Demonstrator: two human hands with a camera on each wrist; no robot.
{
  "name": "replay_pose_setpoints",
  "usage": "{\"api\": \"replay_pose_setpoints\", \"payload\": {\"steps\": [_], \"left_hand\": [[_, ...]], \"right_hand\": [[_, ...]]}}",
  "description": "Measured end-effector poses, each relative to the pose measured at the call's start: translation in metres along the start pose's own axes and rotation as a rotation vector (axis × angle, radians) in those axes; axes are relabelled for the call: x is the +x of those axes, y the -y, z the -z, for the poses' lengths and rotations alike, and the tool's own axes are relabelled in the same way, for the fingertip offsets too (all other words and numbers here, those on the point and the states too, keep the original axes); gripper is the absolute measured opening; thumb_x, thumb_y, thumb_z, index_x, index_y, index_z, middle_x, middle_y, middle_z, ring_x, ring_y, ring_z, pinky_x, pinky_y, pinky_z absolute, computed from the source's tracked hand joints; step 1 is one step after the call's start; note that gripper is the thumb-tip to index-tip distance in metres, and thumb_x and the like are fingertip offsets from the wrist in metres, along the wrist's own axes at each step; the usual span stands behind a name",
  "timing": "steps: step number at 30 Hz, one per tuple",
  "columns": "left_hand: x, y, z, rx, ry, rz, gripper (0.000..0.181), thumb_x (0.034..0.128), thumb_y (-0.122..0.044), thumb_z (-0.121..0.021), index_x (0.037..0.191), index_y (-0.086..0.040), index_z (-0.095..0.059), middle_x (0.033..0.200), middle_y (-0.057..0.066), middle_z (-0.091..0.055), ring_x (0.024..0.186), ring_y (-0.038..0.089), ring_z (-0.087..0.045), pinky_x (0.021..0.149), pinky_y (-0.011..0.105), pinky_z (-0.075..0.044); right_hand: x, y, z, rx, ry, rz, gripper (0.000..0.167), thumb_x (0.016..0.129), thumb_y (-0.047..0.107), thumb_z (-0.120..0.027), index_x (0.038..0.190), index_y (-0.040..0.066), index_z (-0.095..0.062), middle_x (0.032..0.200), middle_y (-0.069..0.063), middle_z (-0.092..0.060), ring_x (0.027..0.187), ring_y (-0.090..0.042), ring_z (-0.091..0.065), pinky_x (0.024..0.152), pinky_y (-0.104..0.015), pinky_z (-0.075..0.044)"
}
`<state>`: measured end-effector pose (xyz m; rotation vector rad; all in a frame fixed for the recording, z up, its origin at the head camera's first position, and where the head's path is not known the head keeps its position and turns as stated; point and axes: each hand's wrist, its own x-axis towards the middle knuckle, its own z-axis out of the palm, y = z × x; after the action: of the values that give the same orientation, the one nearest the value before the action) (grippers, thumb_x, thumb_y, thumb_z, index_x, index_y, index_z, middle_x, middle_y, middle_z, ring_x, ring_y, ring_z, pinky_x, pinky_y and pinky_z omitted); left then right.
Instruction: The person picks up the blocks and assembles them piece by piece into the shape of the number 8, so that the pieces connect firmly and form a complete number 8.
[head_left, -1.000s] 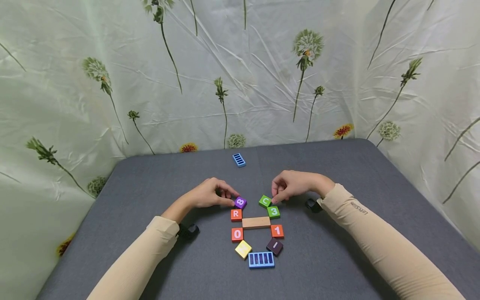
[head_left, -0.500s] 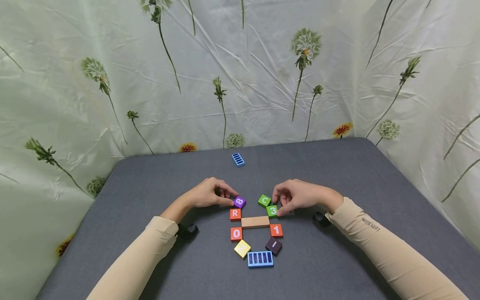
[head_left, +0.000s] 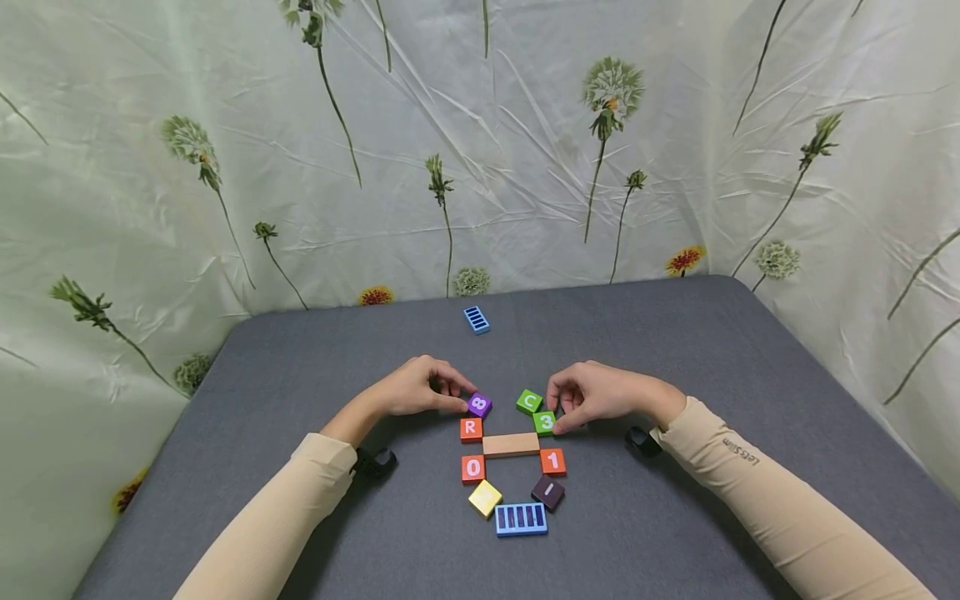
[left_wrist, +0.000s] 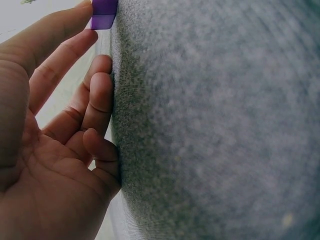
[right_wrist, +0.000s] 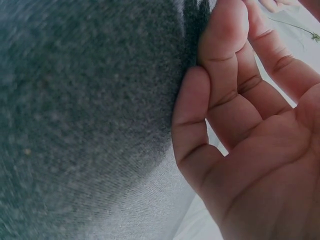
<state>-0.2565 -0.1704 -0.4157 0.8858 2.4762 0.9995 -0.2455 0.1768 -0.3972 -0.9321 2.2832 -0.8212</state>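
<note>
My left hand (head_left: 420, 387) pinches the purple block marked 8 (head_left: 480, 405) between thumb and index finger; in the left wrist view the purple block (left_wrist: 104, 14) sits at the fingertips, while the other fingers curl loosely against the cloth. My right hand (head_left: 603, 392) has thumb and index finger on the right side of the green block marked 3 (head_left: 545, 423). That block lies out of sight in the right wrist view, where the curled fingers (right_wrist: 192, 100) rest by the cloth. A green C block (head_left: 528, 402) touches or nearly touches the 3 block.
Around a plain wooden plank (head_left: 511, 445) lie a red R block (head_left: 471, 430), red 0 block (head_left: 473, 469), red 1 block (head_left: 552, 462), yellow block (head_left: 486, 498), dark block (head_left: 548, 492) and blue slotted block (head_left: 521, 519). Another blue slotted block (head_left: 476, 320) lies farther back on the grey table (head_left: 337, 517).
My right hand has moved from beside the green C block toward me, to the green 3 block. The left hand stays at the purple block, and the blocks look unmoved.
</note>
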Motion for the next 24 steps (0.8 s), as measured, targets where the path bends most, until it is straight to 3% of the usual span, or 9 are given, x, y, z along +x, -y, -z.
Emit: {"api": "replay_pose_setpoints", "payload": {"steps": [24], "left_hand": [[0.0007,0.0008,0.0001,0.005,0.005,0.004,0.024,0.0946,-0.023,-0.084,0.118,-0.018,-0.083,0.092,-0.003,-0.071,0.082,0.011,-0.060,0.072,0.025,-0.046]], "right_hand": [[-0.0015,0.0005,0.0007,0.005,-0.004,-0.005,0.023,0.091,0.029,-0.086,0.101,0.015,-0.071,0.077,0.009,-0.060,0.067,-0.005,-0.051,0.063,-0.022,-0.041]]}}
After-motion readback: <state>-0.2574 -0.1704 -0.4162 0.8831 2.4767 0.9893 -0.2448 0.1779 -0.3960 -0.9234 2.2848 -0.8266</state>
